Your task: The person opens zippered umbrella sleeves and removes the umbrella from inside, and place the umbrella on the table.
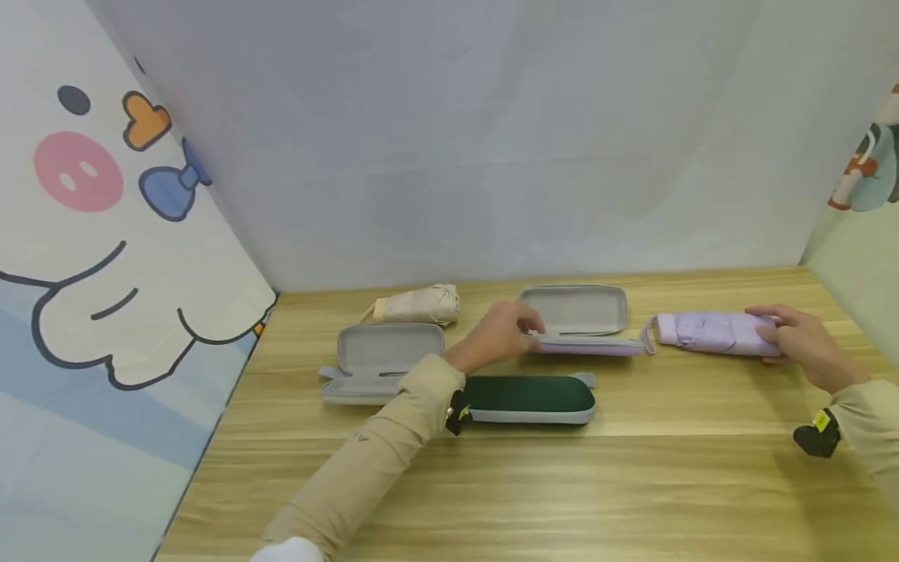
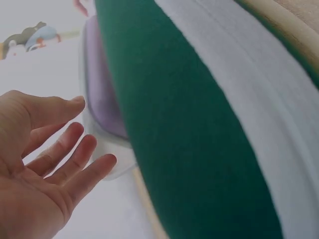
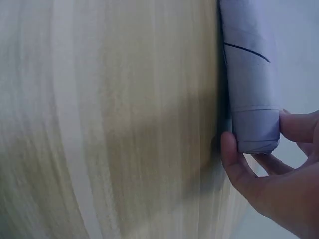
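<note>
A lavender folding umbrella [image 1: 716, 332] with a wrist loop lies at the right of the table. My right hand [image 1: 808, 343] grips its right end, with thumb and fingers on either side of the umbrella [image 3: 254, 89] in the right wrist view. Left of it is an opened lavender case [image 1: 590, 349], its grey-lined lid [image 1: 576, 308] tipped back. My left hand [image 1: 499, 336] is at that case's left end. In the left wrist view the left hand [image 2: 50, 159] has loosely bent, spread fingers and holds nothing; whether they touch the case cannot be made out.
A closed dark green case [image 1: 530, 396] with a grey zip band lies in front of the lavender one. An opened grey-lined case [image 1: 389, 351] stands to the left, partly behind the left sleeve. Behind it lies a beige folding umbrella [image 1: 421, 304], near the back wall.
</note>
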`<state>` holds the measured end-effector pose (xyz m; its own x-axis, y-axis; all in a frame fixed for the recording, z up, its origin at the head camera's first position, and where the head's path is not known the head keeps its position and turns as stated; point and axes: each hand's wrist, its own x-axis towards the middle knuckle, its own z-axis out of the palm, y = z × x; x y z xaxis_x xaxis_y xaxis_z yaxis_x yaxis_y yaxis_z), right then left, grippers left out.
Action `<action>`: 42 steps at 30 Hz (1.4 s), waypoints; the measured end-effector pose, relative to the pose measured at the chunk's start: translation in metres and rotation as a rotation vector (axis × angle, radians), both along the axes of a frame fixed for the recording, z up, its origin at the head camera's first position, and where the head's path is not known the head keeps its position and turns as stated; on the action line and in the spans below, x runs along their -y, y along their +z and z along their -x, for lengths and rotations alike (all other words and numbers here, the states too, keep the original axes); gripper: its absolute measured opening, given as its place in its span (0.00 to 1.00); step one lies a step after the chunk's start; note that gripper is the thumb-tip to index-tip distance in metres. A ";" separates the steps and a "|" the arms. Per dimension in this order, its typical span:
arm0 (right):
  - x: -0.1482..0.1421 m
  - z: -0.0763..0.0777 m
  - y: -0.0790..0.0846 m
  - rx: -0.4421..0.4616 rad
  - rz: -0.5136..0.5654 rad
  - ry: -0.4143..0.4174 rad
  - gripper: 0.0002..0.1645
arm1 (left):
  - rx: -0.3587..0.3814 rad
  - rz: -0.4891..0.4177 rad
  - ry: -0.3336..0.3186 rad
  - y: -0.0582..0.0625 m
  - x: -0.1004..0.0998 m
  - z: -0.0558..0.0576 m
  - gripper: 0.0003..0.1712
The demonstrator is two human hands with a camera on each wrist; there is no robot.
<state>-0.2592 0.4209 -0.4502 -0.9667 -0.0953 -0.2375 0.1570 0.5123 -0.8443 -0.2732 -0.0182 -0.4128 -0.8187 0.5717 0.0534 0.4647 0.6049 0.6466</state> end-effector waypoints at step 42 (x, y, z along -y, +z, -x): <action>0.160 -0.045 0.049 -0.471 -0.068 0.230 0.07 | 0.126 0.098 0.144 0.000 0.082 -0.087 0.31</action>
<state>-0.2138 0.2609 -0.4012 -0.9263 -0.3166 0.2043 -0.3540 0.5452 -0.7599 -0.1859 -0.0999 -0.4126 -0.8891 0.4457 -0.1047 0.2880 0.7223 0.6288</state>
